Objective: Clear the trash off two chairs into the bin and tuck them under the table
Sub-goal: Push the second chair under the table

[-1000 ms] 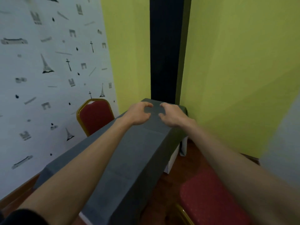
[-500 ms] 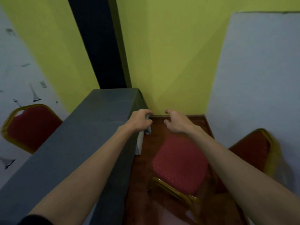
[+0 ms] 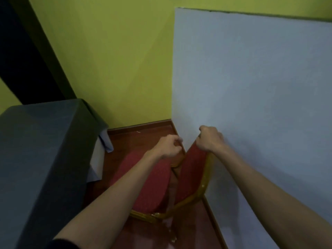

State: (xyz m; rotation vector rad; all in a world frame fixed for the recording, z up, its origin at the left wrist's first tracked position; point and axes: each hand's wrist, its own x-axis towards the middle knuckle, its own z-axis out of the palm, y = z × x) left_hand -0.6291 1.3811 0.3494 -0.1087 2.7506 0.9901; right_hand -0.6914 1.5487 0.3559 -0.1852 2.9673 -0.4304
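Red upholstered chair (image 3: 150,178) with gold metal frame, standing on dark wooden floor (image 3: 143,130) in a corner, backrest close against pale blue wall panel (image 3: 251,87) on the right. Seat facing left, toward grey-draped tabletop (image 3: 45,150) just beside it, a narrow strip of floor between. No trash visible on the seat; no bin in view. Right hand (image 3: 209,139) clenched over the top edge of the backrest. Left hand (image 3: 168,147) curled above the near side of the backrest frame; contact with the frame cannot be told. Both forearms reaching forward and down, right hand nearer the wall. Judged next step: swing or slide the chair leftward, seat first, under the tabletop, with the hanging cloth (image 3: 106,141) a likely snag.
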